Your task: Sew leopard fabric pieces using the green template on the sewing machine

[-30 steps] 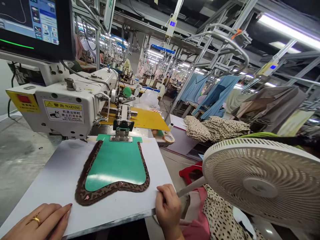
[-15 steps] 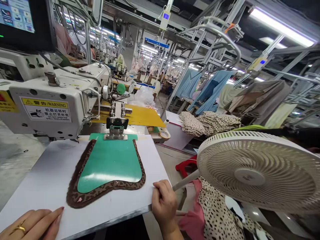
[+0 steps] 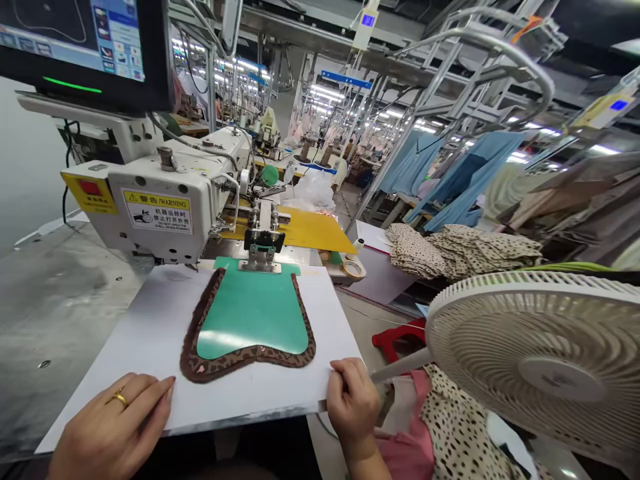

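A white template board (image 3: 125, 353) lies on the sewing machine's bed, with a green plastic template (image 3: 253, 320) on top. A strip of brown leopard-print fabric (image 3: 250, 362) runs around the template's curved edge. The template's top end sits under a metal presser clamp (image 3: 263, 250). My left hand (image 3: 113, 423), wearing a gold ring, lies flat on the board's near edge and holds nothing. My right hand (image 3: 353, 400) grips the board's right edge.
A white sewing machine head (image 3: 160, 207) and a monitor (image 3: 80, 47) stand at upper left. A white fan (image 3: 545, 360) fills the lower right. Beyond the board lie a yellow plate (image 3: 300, 230), a tape roll (image 3: 353, 269) and stacked spotted fabric (image 3: 460, 253). A red stool (image 3: 400, 337) stands below.
My left hand has moved farther onto the board. The whole view has shifted, placing the board and machine more to the right. My right hand stays on the board's edge.
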The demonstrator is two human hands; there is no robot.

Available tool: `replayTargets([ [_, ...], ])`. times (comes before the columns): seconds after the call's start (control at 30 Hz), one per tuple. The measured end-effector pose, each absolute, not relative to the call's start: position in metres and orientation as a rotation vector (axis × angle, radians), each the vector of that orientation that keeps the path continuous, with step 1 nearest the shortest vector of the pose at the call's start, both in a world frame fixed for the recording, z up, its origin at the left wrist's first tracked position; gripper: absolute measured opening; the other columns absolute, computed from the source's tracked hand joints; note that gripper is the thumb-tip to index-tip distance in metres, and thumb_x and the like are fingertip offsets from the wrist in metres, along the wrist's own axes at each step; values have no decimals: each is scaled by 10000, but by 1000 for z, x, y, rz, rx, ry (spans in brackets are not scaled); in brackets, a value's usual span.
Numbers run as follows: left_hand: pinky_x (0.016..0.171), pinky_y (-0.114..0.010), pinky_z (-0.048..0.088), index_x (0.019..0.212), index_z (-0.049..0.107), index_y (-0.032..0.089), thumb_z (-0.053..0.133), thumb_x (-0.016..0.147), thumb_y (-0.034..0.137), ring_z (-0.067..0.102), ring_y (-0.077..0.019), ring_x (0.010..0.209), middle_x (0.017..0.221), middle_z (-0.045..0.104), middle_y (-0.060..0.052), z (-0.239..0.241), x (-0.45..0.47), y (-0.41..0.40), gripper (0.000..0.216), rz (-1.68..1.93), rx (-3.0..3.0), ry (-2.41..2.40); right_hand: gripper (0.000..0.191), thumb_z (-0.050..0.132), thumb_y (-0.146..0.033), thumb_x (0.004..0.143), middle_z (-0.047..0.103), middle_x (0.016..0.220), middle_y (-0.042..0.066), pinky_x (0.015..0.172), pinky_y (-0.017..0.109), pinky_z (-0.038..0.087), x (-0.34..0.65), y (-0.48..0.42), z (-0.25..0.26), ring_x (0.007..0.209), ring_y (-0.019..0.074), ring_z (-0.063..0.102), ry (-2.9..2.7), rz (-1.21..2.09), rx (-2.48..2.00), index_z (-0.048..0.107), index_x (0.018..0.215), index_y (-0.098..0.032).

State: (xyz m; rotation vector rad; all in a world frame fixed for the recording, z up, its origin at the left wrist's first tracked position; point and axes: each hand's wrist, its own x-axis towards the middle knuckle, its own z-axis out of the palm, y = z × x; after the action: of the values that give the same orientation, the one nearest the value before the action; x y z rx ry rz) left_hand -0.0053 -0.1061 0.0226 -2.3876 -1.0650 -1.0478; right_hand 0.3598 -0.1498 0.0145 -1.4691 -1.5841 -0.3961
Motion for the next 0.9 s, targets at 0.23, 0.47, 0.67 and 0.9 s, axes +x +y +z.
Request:
replayTargets([
  [0.23, 711, -334, 482, 949, 655, 174, 607, 937, 208, 660, -157, 647, 745, 698, 19, 24, -10, -107, 60, -1055, -2332, -999, 231, 447, -61, 862, 598, 743, 18, 647, 270, 465, 360, -152, 11, 688, 160, 585, -1580, -376, -1555, 628, 806, -192],
  [0.47, 692, -363, 489, 958, 667, 151, 599, 914, 156, 677, -198, 690, 791, 725, -16, 19, -11, -109, 81, -1006, -2377, -999, 245, 433, -53, 869, 599, 744, 22, 650, 274, 463, 358, -152, 12, 684, 159, 576, -1554, -368, -1560, 628, 812, -190],
  [0.67, 729, -338, 518, 966, 659, 176, 557, 938, 170, 666, -161, 673, 771, 710, 0, 27, -6, -109, 106, -1088, -2410, -977, 240, 435, -48, 885, 590, 746, 15, 628, 260, 459, 358, -152, 13, 675, 151, 579, -1557, -355, -1501, 624, 839, -189],
  [0.9, 796, -305, 539, 992, 692, 183, 632, 886, 110, 666, -149, 800, 864, 698, -15, 24, -7, -112, 142, -1283, -2358, -1094, 163, 523, -86, 912, 636, 879, 57, 729, 320, 496, 367, -154, 3, 789, 185, 630, -1552, -524, -1332, 639, 945, -196],
])
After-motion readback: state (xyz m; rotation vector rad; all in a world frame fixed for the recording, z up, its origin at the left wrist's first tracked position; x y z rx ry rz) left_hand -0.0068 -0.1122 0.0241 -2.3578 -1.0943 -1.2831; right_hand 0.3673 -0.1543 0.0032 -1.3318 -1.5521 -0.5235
